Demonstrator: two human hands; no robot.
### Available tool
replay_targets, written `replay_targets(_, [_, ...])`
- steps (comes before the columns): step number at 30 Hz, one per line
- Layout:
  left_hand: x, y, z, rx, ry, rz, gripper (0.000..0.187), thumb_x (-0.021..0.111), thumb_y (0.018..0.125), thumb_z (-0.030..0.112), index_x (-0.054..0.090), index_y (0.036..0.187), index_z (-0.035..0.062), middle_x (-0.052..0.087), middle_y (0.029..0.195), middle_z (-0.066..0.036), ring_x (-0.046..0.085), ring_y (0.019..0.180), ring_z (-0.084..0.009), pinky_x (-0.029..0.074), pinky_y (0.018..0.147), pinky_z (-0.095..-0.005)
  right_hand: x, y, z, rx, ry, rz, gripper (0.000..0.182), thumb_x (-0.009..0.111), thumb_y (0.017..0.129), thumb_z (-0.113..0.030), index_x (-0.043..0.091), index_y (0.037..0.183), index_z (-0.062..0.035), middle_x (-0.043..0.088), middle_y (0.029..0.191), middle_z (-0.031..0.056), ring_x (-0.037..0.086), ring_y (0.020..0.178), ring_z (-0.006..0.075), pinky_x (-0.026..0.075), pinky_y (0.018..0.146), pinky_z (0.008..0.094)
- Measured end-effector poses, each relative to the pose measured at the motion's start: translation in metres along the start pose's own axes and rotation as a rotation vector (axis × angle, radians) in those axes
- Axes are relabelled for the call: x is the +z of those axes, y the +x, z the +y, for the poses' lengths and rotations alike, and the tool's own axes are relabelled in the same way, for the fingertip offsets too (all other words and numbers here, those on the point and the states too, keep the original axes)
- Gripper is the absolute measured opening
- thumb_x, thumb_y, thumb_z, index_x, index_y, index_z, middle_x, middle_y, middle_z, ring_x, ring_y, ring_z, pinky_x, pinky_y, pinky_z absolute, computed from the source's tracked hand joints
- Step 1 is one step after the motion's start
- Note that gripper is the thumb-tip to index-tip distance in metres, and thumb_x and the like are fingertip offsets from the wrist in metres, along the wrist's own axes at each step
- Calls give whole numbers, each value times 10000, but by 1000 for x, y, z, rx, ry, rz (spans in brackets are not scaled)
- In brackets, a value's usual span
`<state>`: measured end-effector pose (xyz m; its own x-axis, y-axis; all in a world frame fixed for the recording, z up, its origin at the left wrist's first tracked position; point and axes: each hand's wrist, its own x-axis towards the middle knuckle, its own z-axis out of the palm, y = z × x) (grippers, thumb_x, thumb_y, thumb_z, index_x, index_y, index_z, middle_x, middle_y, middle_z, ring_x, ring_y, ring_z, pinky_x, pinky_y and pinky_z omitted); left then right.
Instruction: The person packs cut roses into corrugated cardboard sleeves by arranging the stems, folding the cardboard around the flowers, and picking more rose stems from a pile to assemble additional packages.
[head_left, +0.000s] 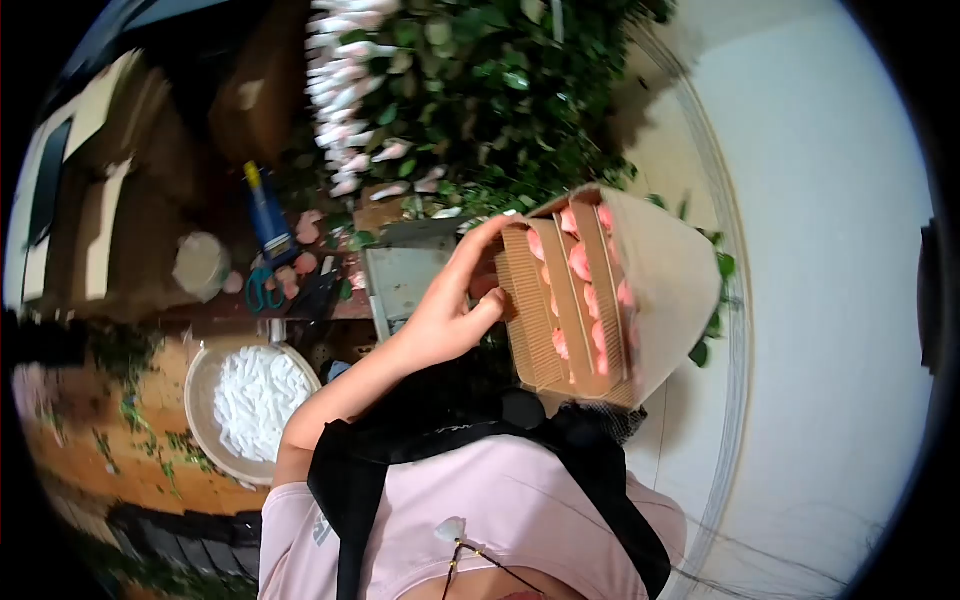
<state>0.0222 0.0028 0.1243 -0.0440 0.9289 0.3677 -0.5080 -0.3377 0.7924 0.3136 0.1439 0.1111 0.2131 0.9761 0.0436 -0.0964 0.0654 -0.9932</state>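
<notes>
Beyond the black apron (350,470): one cardboard-wrapped flower bundle (522,310), likely light, stiff-walled; pink blooms (580,262), presumably bruisable. Left hand (450,310) clasping the wrap's side, the safer hold; right hand unseen, grip indeterminable.

a flower-packing workshop, shown by heaped leafy stems (500,110), pink blooms (580,262) and cardboard wrapping (522,300).

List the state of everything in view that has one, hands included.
Pink flower bundle: wrapped, tilted, blooms showing between cardboard strips.
Left hand: at the bundle's cardboard edge; grip unclear.
Right hand: not in view.
Round tub: uncovered, well filled with white pieces.
Flowers at top: heads in white sleeves, piled.
Teal scissors: lying down, blades unclear.
Black apron: worn.
</notes>
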Motion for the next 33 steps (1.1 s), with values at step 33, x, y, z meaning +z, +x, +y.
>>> replay_targets(33, [213,-449,-104,35,1561,1844,433,543,900,96,528,1322,2,661,1062,-158,655,947,-316,544,794,-388,126,-484,121,-95,-467,-2629,495,531,998,-320,465,1402,-42,587,1293,178,561,1149,319,448,960,347])
